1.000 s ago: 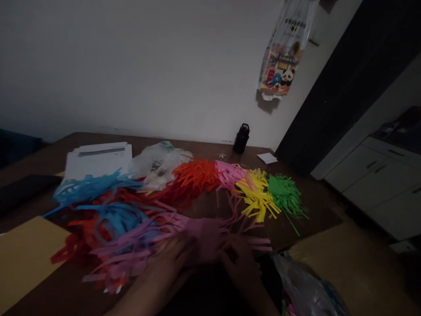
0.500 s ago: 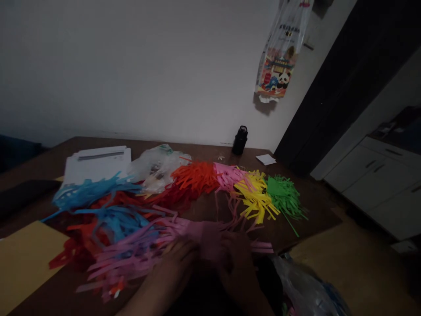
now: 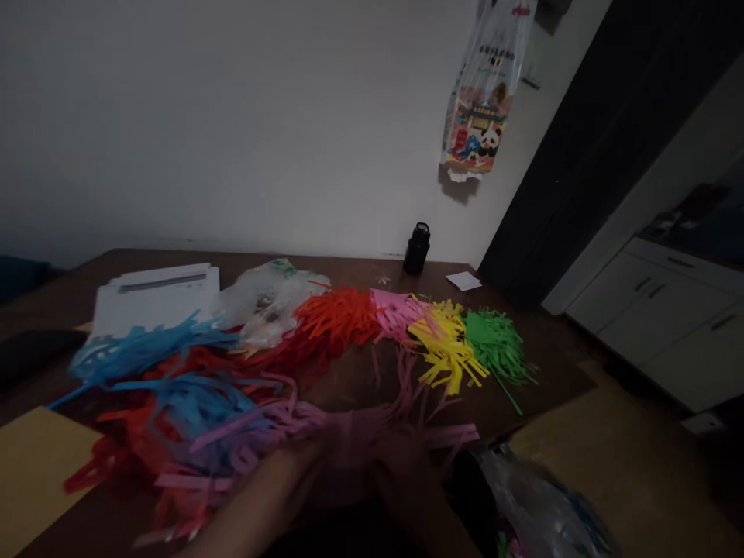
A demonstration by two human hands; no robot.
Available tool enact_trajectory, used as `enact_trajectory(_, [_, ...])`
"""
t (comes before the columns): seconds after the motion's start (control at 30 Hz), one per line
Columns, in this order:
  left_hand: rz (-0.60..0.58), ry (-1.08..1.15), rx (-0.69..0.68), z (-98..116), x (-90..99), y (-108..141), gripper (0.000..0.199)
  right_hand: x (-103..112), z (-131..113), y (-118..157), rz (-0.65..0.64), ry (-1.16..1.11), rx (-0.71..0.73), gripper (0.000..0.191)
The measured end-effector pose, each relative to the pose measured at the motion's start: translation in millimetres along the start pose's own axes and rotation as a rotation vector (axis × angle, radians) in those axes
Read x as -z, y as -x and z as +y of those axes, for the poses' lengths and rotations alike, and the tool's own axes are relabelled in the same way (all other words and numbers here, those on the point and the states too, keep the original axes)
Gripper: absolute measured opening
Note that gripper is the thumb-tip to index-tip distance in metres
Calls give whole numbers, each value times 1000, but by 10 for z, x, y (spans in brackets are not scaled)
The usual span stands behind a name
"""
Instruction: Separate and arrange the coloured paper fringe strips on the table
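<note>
A pink fringed paper (image 3: 352,434), its cut strips fanning out to both sides, lies near the table's front edge between my hands. My left hand (image 3: 299,461) has its fingers curled on the left part of the uncut band. On the right part of the same band, my right hand (image 3: 401,465) closes with bent fingers. Both hands are dim and somewhat blurred, and their fingertips are partly hidden. Blue fringed paper (image 3: 203,399) and red fringed paper (image 3: 145,426) lie beside the pink strips on the left.
Orange (image 3: 342,314), yellow (image 3: 450,353) and green fringed bundles (image 3: 494,341) lie farther back. Behind them stand a black bottle (image 3: 417,249) and a crumpled plastic bag (image 3: 267,298). White papers (image 3: 156,302) lie back left, a yellow sheet (image 3: 43,465) front left. A clear bag (image 3: 540,496) sits at lower right.
The camera view has shifted slightly. My hands have moved a little lower on the pink band, and some pink strips at the left have shifted.
</note>
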State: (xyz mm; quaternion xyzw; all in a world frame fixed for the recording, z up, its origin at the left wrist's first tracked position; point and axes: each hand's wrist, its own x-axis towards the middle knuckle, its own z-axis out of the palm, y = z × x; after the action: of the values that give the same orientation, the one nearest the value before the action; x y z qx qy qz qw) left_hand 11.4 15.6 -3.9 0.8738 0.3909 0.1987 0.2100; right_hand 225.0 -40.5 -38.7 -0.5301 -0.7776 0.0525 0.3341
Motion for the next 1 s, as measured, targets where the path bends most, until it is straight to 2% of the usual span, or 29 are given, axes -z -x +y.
enact_trajectory(0.07, [-66,-20,86,-3,76,-89,31,48,-29,-93,-74,105,-203,12])
enact_trajectory(0.13, [-111,-65,180,-31,124,-175,31,55,-22,-205,-110,192,-328,12])
enact_trajectory(0.27, [-164,-157,323,-104,145,-302,31,16,28,-395,-121,246,-376,14])
enact_trajectory(0.4, [-175,-201,356,-128,136,-378,33,-19,57,-478,-89,314,-388,14])
enact_trajectory(0.5, [-167,-216,337,-121,135,-416,35,-37,59,-476,23,388,-295,11])
enact_trajectory(0.57, [-169,-230,331,-119,128,-439,36,-44,38,-450,78,402,-120,11])
enact_trajectory(0.7, [-186,-264,322,-150,89,-466,32,-66,-39,-369,4,340,241,12])
enact_trajectory(0.8, [-162,-319,326,-189,83,-437,30,-120,-46,-321,-28,395,308,15])
enact_trajectory(0.9, [-80,-400,307,-179,135,-368,28,-200,7,-306,-9,431,324,14])
enact_trajectory(1.0, [-10,-460,173,-93,177,-289,30,-263,58,-312,3,414,345,17])
